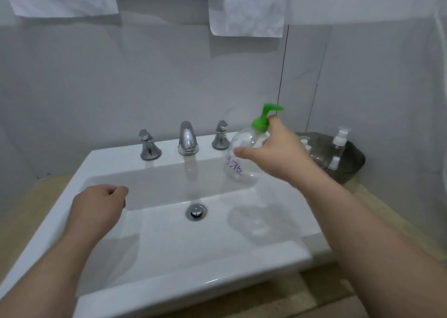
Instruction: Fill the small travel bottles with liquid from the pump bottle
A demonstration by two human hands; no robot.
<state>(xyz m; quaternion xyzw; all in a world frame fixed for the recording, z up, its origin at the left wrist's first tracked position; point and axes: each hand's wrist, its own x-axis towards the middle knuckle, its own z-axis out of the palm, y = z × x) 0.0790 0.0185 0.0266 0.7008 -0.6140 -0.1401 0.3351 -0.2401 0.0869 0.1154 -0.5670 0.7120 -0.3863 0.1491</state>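
Over the sink (169, 281) my right hand (278, 153) grips the clear pump bottle (244, 153), tilted in mid-air; my left hand (101, 204) is an empty fist. Still the fetching step, I judge: next it needs an uncapped travel bottle (338, 143) from the surface at right.

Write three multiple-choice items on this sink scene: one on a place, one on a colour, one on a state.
1. Where do the small travel bottles stand?
A. On the dark tray right of the sink.
B. In the basin.
C. On the floor.
2. What colour is the pump bottle's pump?
A. White.
B. Green.
C. Red.
3. What is the left hand doing?
A. Holding a travel bottle.
B. Turning a tap.
C. Curled, holding nothing.
Answers: 1 A, they stand on the tray; 2 B, the pump is green; 3 C, its fingers curl round nothing.
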